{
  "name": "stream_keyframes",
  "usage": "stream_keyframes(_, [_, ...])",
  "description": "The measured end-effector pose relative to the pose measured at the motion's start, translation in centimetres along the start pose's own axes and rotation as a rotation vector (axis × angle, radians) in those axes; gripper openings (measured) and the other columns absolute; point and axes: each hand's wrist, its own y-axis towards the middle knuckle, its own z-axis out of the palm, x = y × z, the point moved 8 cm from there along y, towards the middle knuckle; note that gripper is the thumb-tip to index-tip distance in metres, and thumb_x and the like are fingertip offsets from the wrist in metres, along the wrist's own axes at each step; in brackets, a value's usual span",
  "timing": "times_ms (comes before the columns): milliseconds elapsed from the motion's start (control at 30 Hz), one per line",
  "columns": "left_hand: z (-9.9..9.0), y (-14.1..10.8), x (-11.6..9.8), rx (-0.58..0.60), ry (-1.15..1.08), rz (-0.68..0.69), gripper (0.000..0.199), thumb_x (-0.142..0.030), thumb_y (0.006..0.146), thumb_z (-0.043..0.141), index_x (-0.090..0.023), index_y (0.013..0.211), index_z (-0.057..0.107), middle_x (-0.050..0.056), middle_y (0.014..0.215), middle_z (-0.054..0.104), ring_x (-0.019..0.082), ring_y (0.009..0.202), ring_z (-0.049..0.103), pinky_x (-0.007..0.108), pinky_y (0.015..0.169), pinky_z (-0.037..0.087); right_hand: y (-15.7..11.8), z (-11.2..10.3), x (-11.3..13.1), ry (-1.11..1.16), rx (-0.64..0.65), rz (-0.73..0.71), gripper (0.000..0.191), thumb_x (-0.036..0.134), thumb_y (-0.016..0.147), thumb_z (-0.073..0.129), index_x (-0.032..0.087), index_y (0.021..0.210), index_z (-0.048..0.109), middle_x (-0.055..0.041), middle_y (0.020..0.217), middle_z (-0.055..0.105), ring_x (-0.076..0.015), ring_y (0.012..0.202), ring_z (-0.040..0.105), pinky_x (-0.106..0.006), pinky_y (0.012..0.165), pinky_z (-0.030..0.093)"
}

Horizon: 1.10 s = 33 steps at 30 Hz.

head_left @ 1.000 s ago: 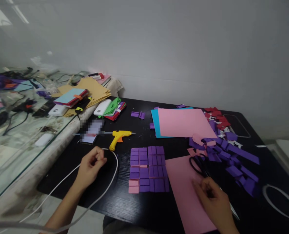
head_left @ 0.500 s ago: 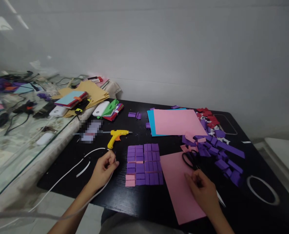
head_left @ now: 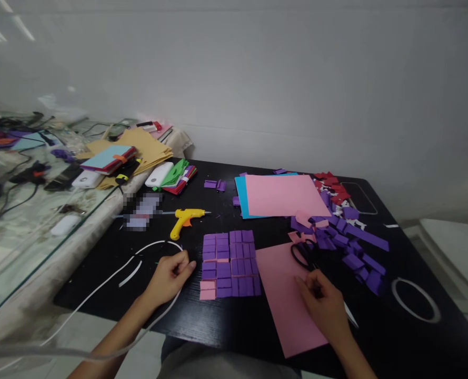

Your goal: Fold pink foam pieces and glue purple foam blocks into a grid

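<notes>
My left hand (head_left: pixel 170 276) rests by the left edge of a grid of folded purple paper pieces (head_left: pixel 237 271). Its fingers are curled in, and I see nothing between them. A white cord (head_left: pixel 117 273) loops behind this hand. At the grid's lower left corner are two pink pieces (head_left: pixel 208 289). My right hand (head_left: pixel 322 300) lies over a pink sheet (head_left: pixel 285 316), fingers curled; whether anything is inside them is hidden. Black-handled scissors (head_left: pixel 305 258) pass beneath it, with the blade tip showing on its right side.
A yellow glue gun (head_left: pixel 186 217) lies beyond my left hand. Pink and blue sheets (head_left: pixel 287 195) are stacked at the back. Loose purple strips (head_left: pixel 340 239) and red scraps (head_left: pixel 332 184) spread to the right, near a white ring (head_left: pixel 415 302). Cluttered glass table (head_left: pixel 76 210) at left.
The whole view has shifted slightly, so the things on the table appear a little farther left. Both hands keep nearly the same places and poses.
</notes>
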Motion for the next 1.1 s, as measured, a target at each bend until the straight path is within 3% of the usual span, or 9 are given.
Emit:
stream_keyframes(200, [-0.2,0.2,0.1,-0.023,0.025,-0.017,0.048,-0.046,0.093,0.056,-0.021,0.059,0.032,-0.006,0.056,0.031,0.01,0.053,0.031,0.023,0.054,0.027,0.1,-0.1,0.3,-0.002,0.005,-0.002,0.045,0.054,0.09,0.065,0.025,0.064,0.043,0.0067,0.056,0.037,-0.0124,0.05,0.04,-0.025,0.049,0.035])
stream_keyframes(567, [0.0,0.4,-0.1,-0.004,0.031,0.002,0.055,-0.046,0.094,0.053,-0.021,0.057,0.021,-0.006,0.055,0.02,0.009,0.051,0.022,0.025,0.052,0.022,0.2,-0.1,0.5,0.004,-0.007,-0.019,0.041,0.048,0.089,0.063,0.025,0.064,0.042,0.0068,0.058,0.036,-0.0125,0.05,0.039,-0.026,0.05,0.035])
stream_keyframes(733, [-0.1,0.2,-0.4,-0.028,0.024,-0.014,0.057,-0.051,0.093,0.055,-0.022,0.057,0.023,-0.004,0.054,0.025,0.011,0.049,0.028,0.027,0.05,0.027,0.2,0.0,0.5,0.01,-0.007,-0.014,0.041,0.049,0.089,0.063,0.025,0.064,0.041,0.0069,0.057,0.035,-0.0128,0.05,0.039,-0.026,0.05,0.034])
stream_keyframes(800, [-1.4,0.7,-0.7,-0.048,0.067,-0.014,0.053,-0.055,0.093,0.054,-0.023,0.058,0.031,-0.003,0.055,0.034,0.015,0.05,0.037,0.029,0.051,0.034,0.2,0.0,0.4,0.007,-0.006,-0.01,0.041,0.049,0.089,0.063,0.025,0.064,0.041,0.0068,0.057,0.035,-0.013,0.05,0.039,-0.026,0.05,0.034])
stream_keyframes(867, [-4.0,2.0,-1.2,-0.077,0.138,-0.014,0.039,-0.055,0.091,0.057,-0.025,0.067,0.049,-0.001,0.059,0.046,0.019,0.055,0.048,0.033,0.056,0.042,0.1,0.1,0.4,0.009,-0.002,-0.005,0.042,0.05,0.09,0.063,0.025,0.064,0.041,0.0068,0.057,0.035,-0.0132,0.05,0.038,-0.026,0.05,0.033])
stream_keyframes(933, [-7.6,4.2,-1.4,-0.136,0.356,-0.029,0.03,-0.051,0.089,0.061,-0.023,0.099,0.063,0.006,0.085,0.066,0.026,0.076,0.064,0.04,0.073,0.052,0.1,0.1,0.3,0.014,0.004,-0.001,0.043,0.051,0.09,0.063,0.026,0.064,0.04,0.0068,0.057,0.035,-0.0132,0.051,0.038,-0.026,0.05,0.033])
stream_keyframes(967, [-9.2,5.4,-1.3,-0.137,0.545,-0.041,0.04,-0.049,0.089,0.06,-0.018,0.114,0.062,0.014,0.104,0.07,0.032,0.094,0.067,0.045,0.086,0.053,0.1,0.1,0.3,0.015,0.006,0.002,0.043,0.051,0.09,0.063,0.026,0.064,0.039,0.0069,0.058,0.035,-0.0132,0.051,0.037,-0.026,0.051,0.033])
stream_keyframes(1033, [-11.9,8.1,-0.2,-0.081,0.868,-0.111,0.064,-0.045,0.088,0.06,-0.006,0.138,0.052,0.029,0.137,0.06,0.046,0.128,0.056,0.06,0.105,0.044,0.1,0.1,0.3,0.017,0.006,0.002,0.043,0.049,0.09,0.063,0.026,0.064,0.039,0.007,0.058,0.034,-0.013,0.051,0.037,-0.026,0.051,0.033])
stream_keyframes(1100, [-13.6,10.2,1.9,0.017,0.973,-0.207,0.084,-0.045,0.087,0.064,-0.001,0.153,0.037,0.035,0.153,0.046,0.054,0.141,0.043,0.069,0.112,0.032,0.1,0.1,0.3,0.016,-0.003,-0.006,0.041,0.048,0.089,0.063,0.026,0.064,0.039,0.0071,0.058,0.034,-0.013,0.052,0.037,-0.026,0.051,0.032])
